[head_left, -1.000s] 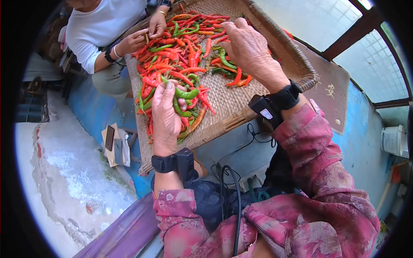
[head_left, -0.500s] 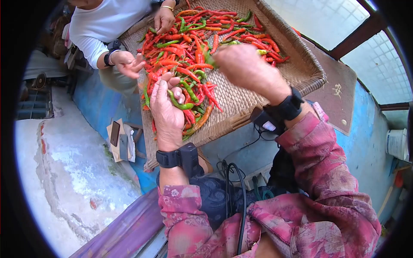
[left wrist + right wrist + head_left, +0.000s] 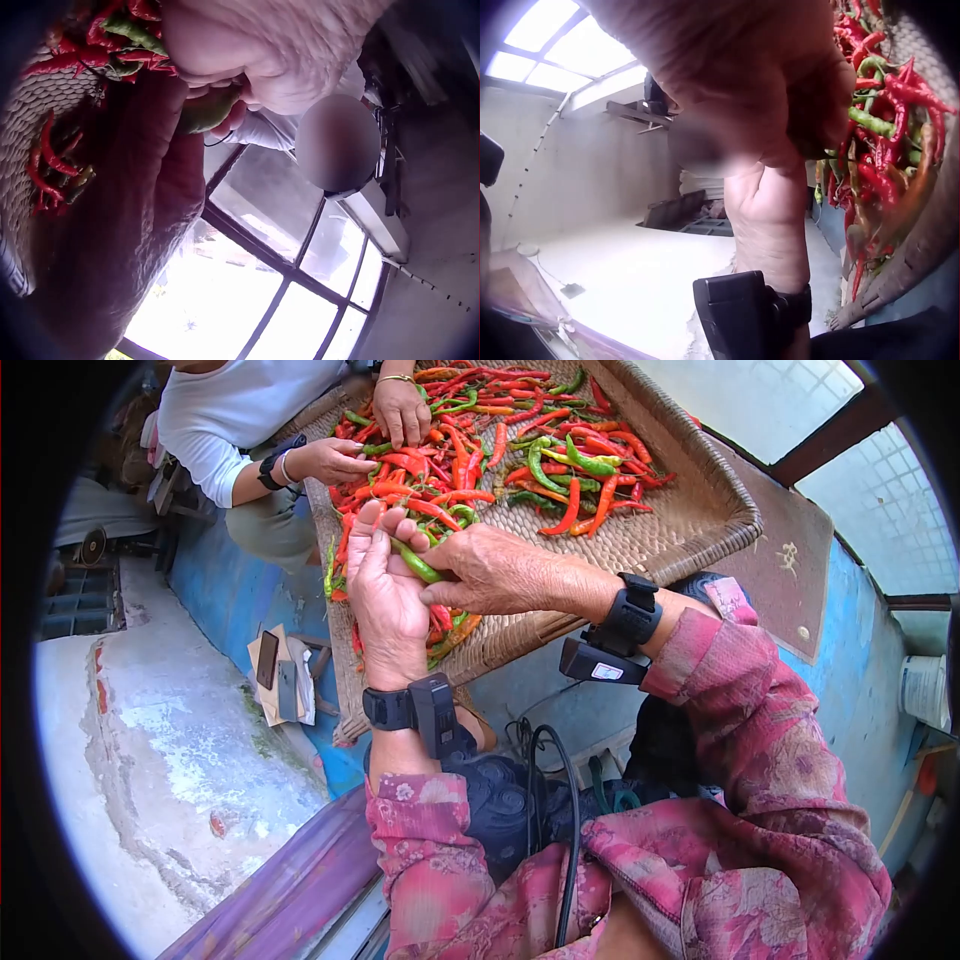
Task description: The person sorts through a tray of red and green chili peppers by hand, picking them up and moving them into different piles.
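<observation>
Head view. One green pepper (image 3: 416, 564), held over the near-left part of a woven tray (image 3: 735, 525). Left hand (image 3: 385, 600): palm up, thumb and fingers gripping the pepper, apparently as a steady cradle. Right hand (image 3: 490, 568): thumb and forefinger pinching the pepper's nearer end, presumably for finer control. Main heap (image 3: 460, 465), mostly red; smaller mixed group (image 3: 595, 470) to its right, partly divided by bare weave, perhaps to keep two lots distinct. Second person (image 3: 255, 415), in white, hands at the heap.

Left wrist view. Same pepper, between the two hands, its ends covered; window (image 3: 285, 262) beyond.

Right wrist view. Held pepper hidden, grasp unreadable here; heap beside the tray's raised rim, which likely contains it. Black wrist device (image 3: 731, 307), strapped, leaving fingers free.
</observation>
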Action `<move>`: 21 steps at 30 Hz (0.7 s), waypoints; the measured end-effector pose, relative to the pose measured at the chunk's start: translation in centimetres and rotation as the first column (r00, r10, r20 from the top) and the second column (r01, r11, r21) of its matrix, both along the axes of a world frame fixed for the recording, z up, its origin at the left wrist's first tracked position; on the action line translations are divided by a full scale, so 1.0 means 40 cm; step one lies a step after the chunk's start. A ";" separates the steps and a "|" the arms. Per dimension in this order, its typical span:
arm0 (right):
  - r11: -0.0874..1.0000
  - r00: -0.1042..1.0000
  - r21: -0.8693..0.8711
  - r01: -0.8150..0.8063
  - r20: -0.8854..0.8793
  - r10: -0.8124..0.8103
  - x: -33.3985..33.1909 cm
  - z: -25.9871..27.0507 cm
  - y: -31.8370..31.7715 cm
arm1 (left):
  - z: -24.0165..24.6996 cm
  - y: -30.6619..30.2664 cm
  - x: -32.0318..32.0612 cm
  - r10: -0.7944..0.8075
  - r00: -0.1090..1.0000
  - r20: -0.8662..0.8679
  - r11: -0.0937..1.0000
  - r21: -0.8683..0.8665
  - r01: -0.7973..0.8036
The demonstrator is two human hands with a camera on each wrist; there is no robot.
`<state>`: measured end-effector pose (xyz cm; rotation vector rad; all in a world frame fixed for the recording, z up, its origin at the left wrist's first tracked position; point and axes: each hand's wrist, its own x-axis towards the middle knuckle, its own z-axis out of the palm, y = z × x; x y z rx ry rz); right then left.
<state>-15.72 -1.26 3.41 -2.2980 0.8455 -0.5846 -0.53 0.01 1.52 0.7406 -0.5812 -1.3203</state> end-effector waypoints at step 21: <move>0.827 0.834 -0.344 0.444 -0.179 -0.522 -0.246 0.045 -0.120 | -0.060 0.019 -0.102 -0.116 -0.627 0.770 0.926 0.312 0.213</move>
